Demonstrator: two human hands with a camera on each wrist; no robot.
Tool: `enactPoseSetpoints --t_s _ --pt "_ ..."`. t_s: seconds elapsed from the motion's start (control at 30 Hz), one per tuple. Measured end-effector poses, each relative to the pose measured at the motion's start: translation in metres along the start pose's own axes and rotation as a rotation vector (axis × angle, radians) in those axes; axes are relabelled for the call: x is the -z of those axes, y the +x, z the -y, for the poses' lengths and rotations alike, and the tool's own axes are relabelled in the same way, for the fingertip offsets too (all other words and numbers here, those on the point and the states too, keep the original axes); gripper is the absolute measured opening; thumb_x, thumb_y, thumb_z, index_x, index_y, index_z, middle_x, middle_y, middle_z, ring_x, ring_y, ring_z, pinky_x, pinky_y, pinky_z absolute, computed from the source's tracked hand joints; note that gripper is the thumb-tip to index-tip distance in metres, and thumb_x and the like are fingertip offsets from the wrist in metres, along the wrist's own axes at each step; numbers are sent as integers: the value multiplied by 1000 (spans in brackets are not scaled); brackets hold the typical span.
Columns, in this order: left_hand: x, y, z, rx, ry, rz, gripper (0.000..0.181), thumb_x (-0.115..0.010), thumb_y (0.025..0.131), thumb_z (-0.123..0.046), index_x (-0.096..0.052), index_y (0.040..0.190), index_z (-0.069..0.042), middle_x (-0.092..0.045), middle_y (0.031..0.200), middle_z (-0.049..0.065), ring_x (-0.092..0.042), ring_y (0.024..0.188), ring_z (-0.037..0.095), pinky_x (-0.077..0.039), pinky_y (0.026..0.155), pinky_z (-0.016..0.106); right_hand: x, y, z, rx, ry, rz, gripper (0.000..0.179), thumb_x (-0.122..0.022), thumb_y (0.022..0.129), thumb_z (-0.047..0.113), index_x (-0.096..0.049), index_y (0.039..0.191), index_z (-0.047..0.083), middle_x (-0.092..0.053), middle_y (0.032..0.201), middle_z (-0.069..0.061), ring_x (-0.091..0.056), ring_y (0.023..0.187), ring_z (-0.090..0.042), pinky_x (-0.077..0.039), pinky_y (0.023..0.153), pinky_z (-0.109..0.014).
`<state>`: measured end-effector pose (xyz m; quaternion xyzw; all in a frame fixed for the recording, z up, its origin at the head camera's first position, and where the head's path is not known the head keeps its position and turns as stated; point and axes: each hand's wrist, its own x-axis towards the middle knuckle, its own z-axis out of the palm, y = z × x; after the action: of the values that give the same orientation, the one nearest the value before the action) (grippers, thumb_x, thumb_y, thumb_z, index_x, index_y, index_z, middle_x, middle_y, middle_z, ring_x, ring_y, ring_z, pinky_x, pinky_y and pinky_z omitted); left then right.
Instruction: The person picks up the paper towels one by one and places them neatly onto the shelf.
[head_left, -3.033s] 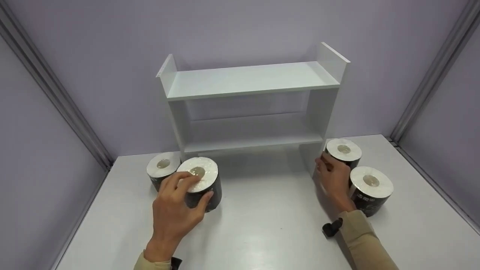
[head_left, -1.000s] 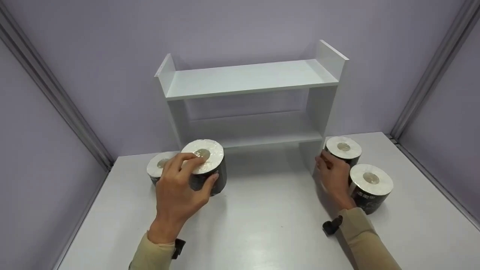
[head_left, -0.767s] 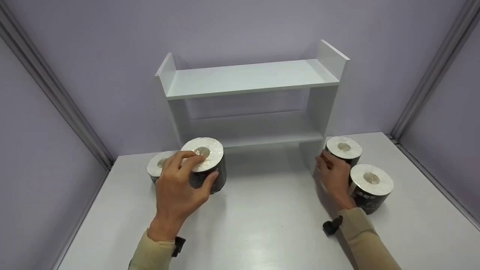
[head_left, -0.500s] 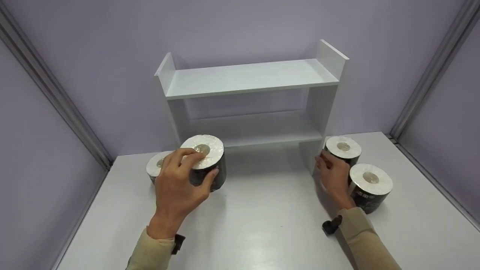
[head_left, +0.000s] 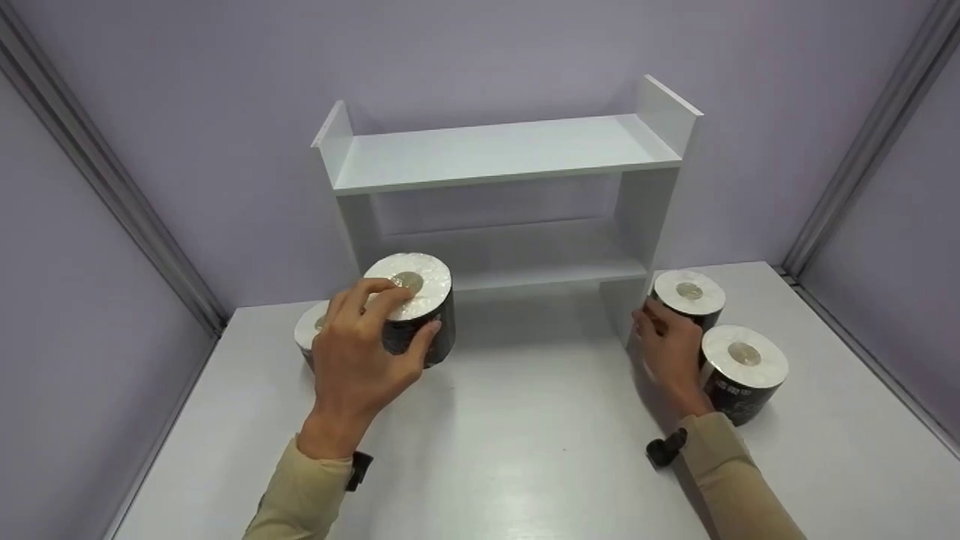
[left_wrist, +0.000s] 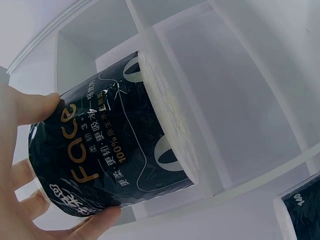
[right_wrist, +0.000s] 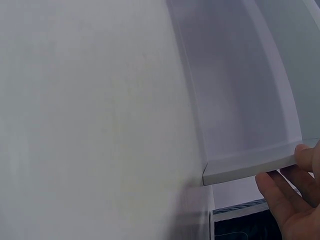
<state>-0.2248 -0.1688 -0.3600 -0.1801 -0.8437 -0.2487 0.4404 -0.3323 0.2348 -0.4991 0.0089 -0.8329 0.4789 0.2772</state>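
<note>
My left hand (head_left: 358, 360) grips a toilet paper roll (head_left: 431, 304) in a dark wrapper, fingers over its white top and thumb at its side. The roll is off the table, before the left end of a white two-tier shelf (head_left: 510, 154). In the left wrist view the wrapper of this toilet paper roll (left_wrist: 110, 145) reads "Face". My right hand (head_left: 670, 356) pinches the front edge of the shelf's right side panel (head_left: 619, 307), low down. The right wrist view shows thumb and fingers of the right hand (right_wrist: 295, 200) on either side of that panel edge (right_wrist: 250, 171).
A second roll (head_left: 306, 330) stands left of the shelf, partly hidden by my left hand. Two more rolls stand at the right, one close to the side panel (head_left: 697, 300) and one nearer me (head_left: 754, 371). All are on a white table (head_left: 510, 450) with walls around it.
My left hand has raised the toilet paper roll from near the table to about the lower board's height, slightly rightward. My right hand keeps its hold on the side panel.
</note>
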Motion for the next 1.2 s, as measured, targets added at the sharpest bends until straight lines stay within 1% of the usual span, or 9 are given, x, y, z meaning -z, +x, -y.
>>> enactPoseSetpoints --t_s 0.2,0.43,0.57,0.67,0.77,0.83,0.9,0.93,1.2 --pt "-1 3 2 16 1 11 41 -94 81 -34 -79 114 -13 -71 116 8 -69 111 39 -60 86 57 -1 -2 2 -4 3 16 33 -68 105 8 -70 137 -2 -79 115 -22 -78 100 -35 -52 73 -4" --pt "-2 7 3 26 7 9 41 -93 82 -35 -79 114 -15 -71 116 7 -70 106 40 -60 83 57 -1 -2 1 -3 -7 18 33 -67 106 10 -71 137 1 -79 115 -20 -78 100 -35 -52 73 -4" --pt "-2 10 3 30 5 7 40 -93 82 -35 -79 114 -14 -71 116 8 -69 107 40 -60 83 57 -2 -1 0 7 -4 3 31 -68 105 8 -72 135 0 -80 112 -20 -78 96 -33 -52 71 -4" --pt "-2 12 3 24 6 4 39 -92 83 -34 -78 114 -14 -70 116 8 -69 108 39 -61 83 57 -3 -1 -1 22 3 -20 30 -70 103 5 -73 132 -2 -80 109 -21 -77 90 -22 -52 69 -4" --pt "-1 14 2 16 7 3 39 -92 83 -33 -78 115 -15 -70 116 8 -69 109 39 -61 83 56 -4 -1 -1 27 10 -27 30 -71 102 3 -73 131 -4 -80 108 -22 -77 89 -21 -52 68 -4" --pt "-1 16 2 14 8 7 39 -92 84 -33 -78 115 -15 -70 117 8 -69 109 39 -61 82 56 -3 -1 0 21 9 -20 30 -70 103 4 -73 132 -3 -80 108 -22 -78 90 -24 -52 68 -3" --pt "-1 17 1 14 8 10 39 -92 84 -33 -78 115 -15 -70 117 8 -69 109 39 -61 82 56 -2 -2 2 17 10 -15 30 -69 103 4 -73 132 -3 -80 108 -22 -78 93 -33 -52 69 -3" --pt "-1 18 0 15 8 11 39 -92 84 -33 -78 115 -15 -70 117 8 -69 109 39 -61 82 56 -2 -2 2 19 10 -15 29 -69 103 4 -74 131 -3 -80 107 -22 -78 93 -35 -51 69 -3" --pt "0 24 -2 20 5 14 39 -92 84 -33 -79 116 -15 -71 117 8 -69 109 40 -62 80 56 0 -3 -1 6 31 -1 30 -68 104 5 -73 133 -2 -79 110 -23 -78 96 -38 -52 72 -3"
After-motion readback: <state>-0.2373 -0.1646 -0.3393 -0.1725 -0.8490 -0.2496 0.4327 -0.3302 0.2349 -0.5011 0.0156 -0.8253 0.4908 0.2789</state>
